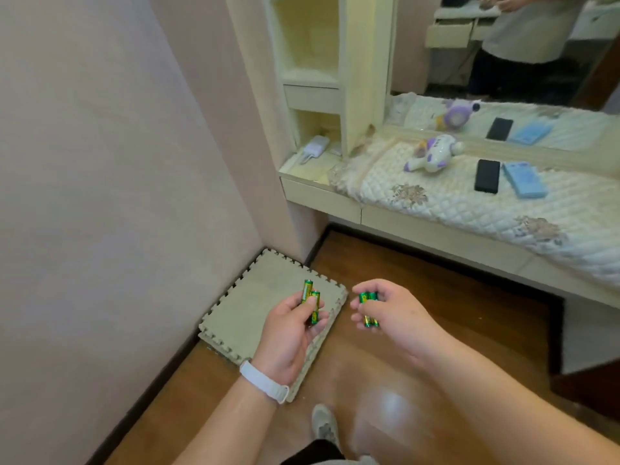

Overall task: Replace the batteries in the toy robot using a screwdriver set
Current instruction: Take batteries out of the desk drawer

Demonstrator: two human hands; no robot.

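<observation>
My left hand (290, 325) holds two green batteries (310, 298) upright between thumb and fingers, low in the view over the floor. Beside it, my right hand (385, 312) grips two more green batteries (368, 308), fingers curled round them. The white and purple toy robot (432, 154) lies on its side on the quilted cloth of the dresser top (503, 209), well above and to the right of both hands. A black box (487, 176) and a light blue case (524, 179) lie next to the toy.
A stack of beige foam puzzle mats (265, 307) lies on the wooden floor in the wall corner. A mirror (503, 45) behind the dresser reflects the toy and a person. Cream shelves (312, 78) stand at the left, with a white charger (315, 147) in the lowest niche.
</observation>
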